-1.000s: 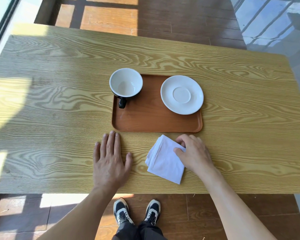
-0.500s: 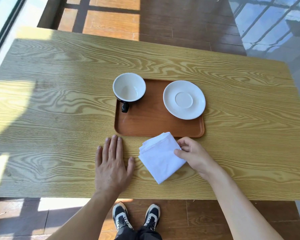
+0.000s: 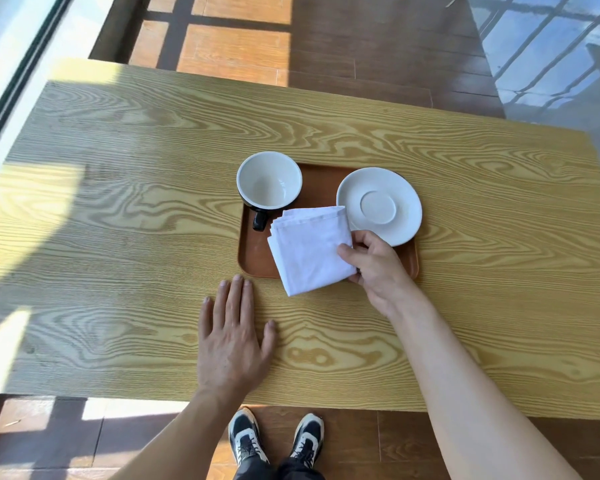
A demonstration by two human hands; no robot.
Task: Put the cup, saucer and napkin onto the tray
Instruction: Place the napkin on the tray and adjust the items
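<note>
The cup (image 3: 269,180) and saucer (image 3: 379,205) are sitting on the tray (image 3: 255,252); the right hand (image 3: 374,266) is pinching the napkin (image 3: 309,249) above it, while the left hand (image 3: 230,336) is lying flat, fingers spread, on the table (image 3: 118,209).

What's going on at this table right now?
A person is loading a brown tray on a wooden table. The cup and saucer already sit on the tray, apart from each other. The right hand pinches a folded white napkin and holds it over the tray's near edge, one corner overhanging the table; it is not released yet. The left hand lies flat on the table, holding nothing.
</note>
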